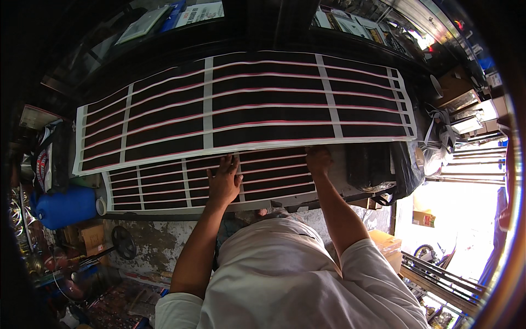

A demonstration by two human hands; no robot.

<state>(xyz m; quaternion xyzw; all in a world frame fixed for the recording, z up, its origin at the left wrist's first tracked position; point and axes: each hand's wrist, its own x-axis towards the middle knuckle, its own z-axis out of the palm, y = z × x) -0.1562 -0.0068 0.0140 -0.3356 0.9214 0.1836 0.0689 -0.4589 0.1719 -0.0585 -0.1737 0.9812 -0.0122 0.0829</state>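
A blue plastic jerrycan (pixel 67 207) stands off the left end of the grey desk (pixel 339 170), with a cardboard box (pixel 92 237) below it and a dark spoked handwheel (pixel 124 243) nearby. At the right end, a dark wrapped bundle (pixel 366 164) and a black plastic bag (pixel 408 170) sit side by side, near the right hand (pixel 319 160) but apart from it. Glass-fronted cabinets with printed papers (pixel 200 15) inside rise beyond the far side. A wide upper printed sheet (pixel 268 116), black panels split by white and red-edged strips, covers most of the desk and overlaps the far part of a smaller lower printed sheet (pixel 274 181) of like pattern.

Both forearms reach forward from the lower edge. The left hand (pixel 224 178) lies palm down, its fingers spread and nearly straight, pointing away from the body and gripping nothing. The right hand is bent at the lower sheet's right end; whether its fingers pinch anything cannot be told.

The lower printed sheet lies under the left hand, extending to both sides of it. The upper printed sheet's near edge runs just beyond the left fingertips and beside the right fingers.
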